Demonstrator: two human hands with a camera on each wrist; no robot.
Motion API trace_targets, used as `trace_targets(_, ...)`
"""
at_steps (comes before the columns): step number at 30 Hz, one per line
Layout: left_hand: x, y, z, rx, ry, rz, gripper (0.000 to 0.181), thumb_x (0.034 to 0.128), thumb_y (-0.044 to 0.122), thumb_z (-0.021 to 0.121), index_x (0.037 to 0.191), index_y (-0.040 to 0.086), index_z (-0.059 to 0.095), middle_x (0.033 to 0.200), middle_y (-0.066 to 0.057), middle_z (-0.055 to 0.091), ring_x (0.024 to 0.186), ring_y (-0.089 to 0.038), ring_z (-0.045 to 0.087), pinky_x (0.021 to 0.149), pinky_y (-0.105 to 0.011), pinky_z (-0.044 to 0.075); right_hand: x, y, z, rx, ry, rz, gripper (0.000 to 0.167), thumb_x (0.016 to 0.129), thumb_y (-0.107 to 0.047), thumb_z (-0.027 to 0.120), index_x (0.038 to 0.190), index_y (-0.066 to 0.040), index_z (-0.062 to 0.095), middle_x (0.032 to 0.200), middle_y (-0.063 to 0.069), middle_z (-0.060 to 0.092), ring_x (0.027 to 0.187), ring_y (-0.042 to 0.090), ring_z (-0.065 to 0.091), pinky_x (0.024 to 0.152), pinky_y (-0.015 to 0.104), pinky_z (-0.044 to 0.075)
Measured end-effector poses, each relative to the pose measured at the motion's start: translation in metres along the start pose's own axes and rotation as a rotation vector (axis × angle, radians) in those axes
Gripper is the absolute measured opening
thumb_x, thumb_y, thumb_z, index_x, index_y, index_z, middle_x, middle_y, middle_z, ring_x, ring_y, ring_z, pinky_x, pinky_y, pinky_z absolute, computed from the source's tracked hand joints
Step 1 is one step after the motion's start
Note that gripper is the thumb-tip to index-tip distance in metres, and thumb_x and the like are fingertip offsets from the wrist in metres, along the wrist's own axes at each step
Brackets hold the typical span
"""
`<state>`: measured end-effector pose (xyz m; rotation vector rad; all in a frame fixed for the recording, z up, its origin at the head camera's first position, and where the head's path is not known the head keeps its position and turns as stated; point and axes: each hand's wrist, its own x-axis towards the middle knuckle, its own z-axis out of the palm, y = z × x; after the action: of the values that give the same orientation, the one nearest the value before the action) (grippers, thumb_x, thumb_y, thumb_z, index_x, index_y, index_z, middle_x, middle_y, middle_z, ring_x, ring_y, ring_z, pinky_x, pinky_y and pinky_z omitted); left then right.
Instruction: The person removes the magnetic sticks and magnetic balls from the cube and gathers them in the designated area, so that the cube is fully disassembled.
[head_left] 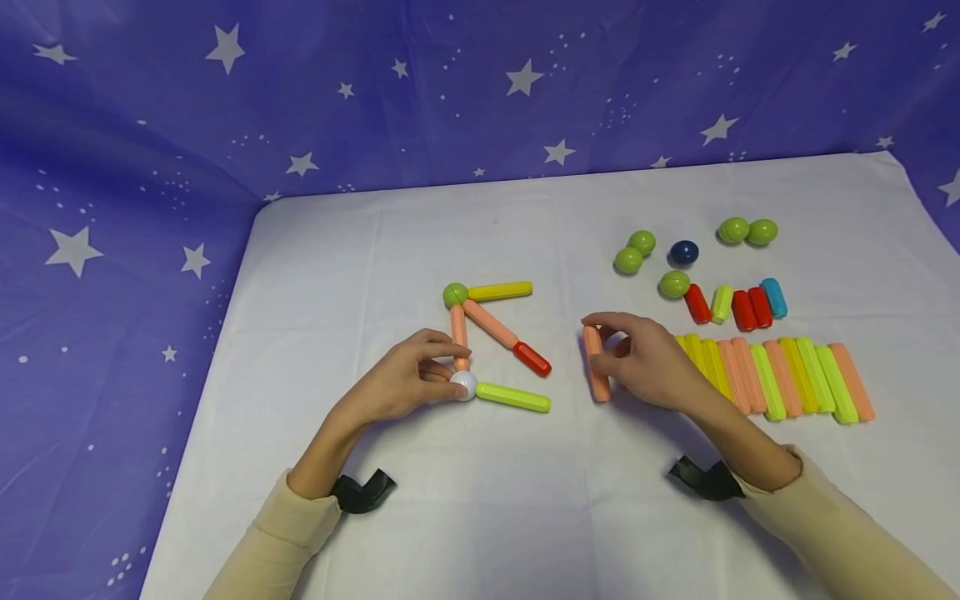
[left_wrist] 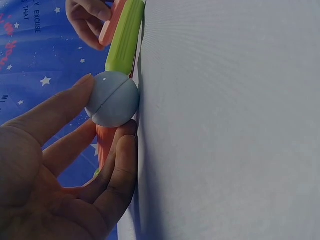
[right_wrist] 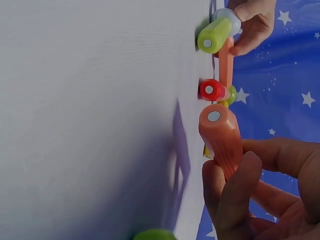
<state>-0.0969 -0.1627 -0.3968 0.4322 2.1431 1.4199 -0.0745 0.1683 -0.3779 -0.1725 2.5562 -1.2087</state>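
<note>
My left hand (head_left: 408, 379) pinches a white ball (head_left: 467, 386), its thumb on one side and fingertips by an orange magnetic rod (head_left: 460, 327). That rod runs up to a green ball (head_left: 454, 294), which also joins a yellow rod (head_left: 501, 291) and a slanting orange rod (head_left: 491, 323) tipped with a short red rod (head_left: 532, 358). From the white ball a lime rod (head_left: 513, 397) points right. Held between the right hand's (head_left: 652, 362) thumb and fingers is a loose orange rod (right_wrist: 220, 135), a pale metal disc on its end, raised off the table.
A row of long yellow, orange and lime rods (head_left: 780, 379) lies right of the right hand. Behind it are short rods (head_left: 742, 310), several green balls (head_left: 628, 260) and a dark blue ball (head_left: 684, 252). White cloth (head_left: 465, 517) covers the table; a starry purple curtain (head_left: 420, 108) hangs behind.
</note>
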Motion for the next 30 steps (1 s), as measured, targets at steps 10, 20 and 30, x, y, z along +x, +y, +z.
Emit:
trace_targets(10, -0.001, 0.0, 0.0, 0.003, 0.004, -0.002, 0.05, 0.0818, 0.009, 0.082, 0.127, 0.0, 0.063, 0.13, -0.014, 0.048, 0.103, -0.023, 0.064, 0.085, -0.026, 0.054, -0.009, 0.005, -0.005, -0.007, 0.048, -0.033, 0.047, 0.089, -0.004, 0.068, 0.135, -0.002, 0.057, 0.115, 0.016, 0.06, 0.074, 0.025, 0.06, 0.053, 0.031, 0.054)
trace_targets(20, -0.001, 0.0, 0.0, 0.023, 0.007, 0.007, 0.05, 0.0826, 0.01, 0.081, 0.128, 0.001, 0.063, 0.131, -0.014, 0.048, 0.103, -0.023, 0.063, 0.085, -0.026, 0.053, -0.016, 0.018, -0.011, -0.125, 0.107, -0.022, 0.044, 0.09, -0.007, 0.067, 0.133, -0.003, 0.058, 0.114, 0.014, 0.062, 0.09, 0.027, 0.06, 0.062, 0.031, 0.055)
trace_targets(30, -0.001, -0.001, 0.001, 0.029, 0.004, 0.012, 0.05, 0.083, 0.011, 0.081, 0.128, 0.001, 0.063, 0.13, -0.013, 0.049, 0.104, -0.024, 0.063, 0.086, -0.027, 0.053, -0.018, 0.024, -0.012, -0.182, 0.182, -0.09, 0.042, 0.088, -0.005, 0.067, 0.13, -0.001, 0.061, 0.106, 0.011, 0.065, 0.086, 0.023, 0.059, 0.069, 0.029, 0.052)
